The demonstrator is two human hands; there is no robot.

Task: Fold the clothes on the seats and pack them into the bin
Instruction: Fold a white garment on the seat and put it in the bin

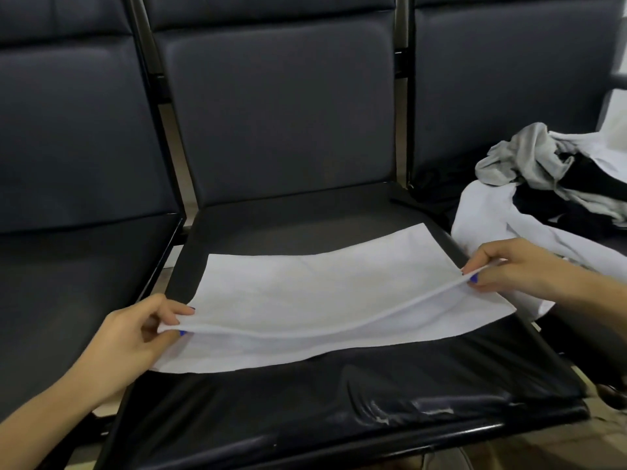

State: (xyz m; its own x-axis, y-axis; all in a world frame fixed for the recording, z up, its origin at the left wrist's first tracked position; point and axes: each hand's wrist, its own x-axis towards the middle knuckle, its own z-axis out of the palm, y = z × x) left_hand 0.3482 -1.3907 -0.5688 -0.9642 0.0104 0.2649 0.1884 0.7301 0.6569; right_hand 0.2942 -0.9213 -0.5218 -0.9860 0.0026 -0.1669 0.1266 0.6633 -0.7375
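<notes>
1. White cloth [325,293] lies flat on middle seat [339,401], part-folded; near fold edge lifted w/ a slack sag between the hands.
2. Left hand [135,337] pinches fold's left end, thumb + fingers clamped on cloth.
3. Right hand [509,266] pinches right end, same clamp.
4. Pile [549,184] of white, grey + black clothes on right seat, just beside right hand; its white piece reaches toward the cloth's right corner.
5. Left seat [68,283] bare vinyl.
</notes>
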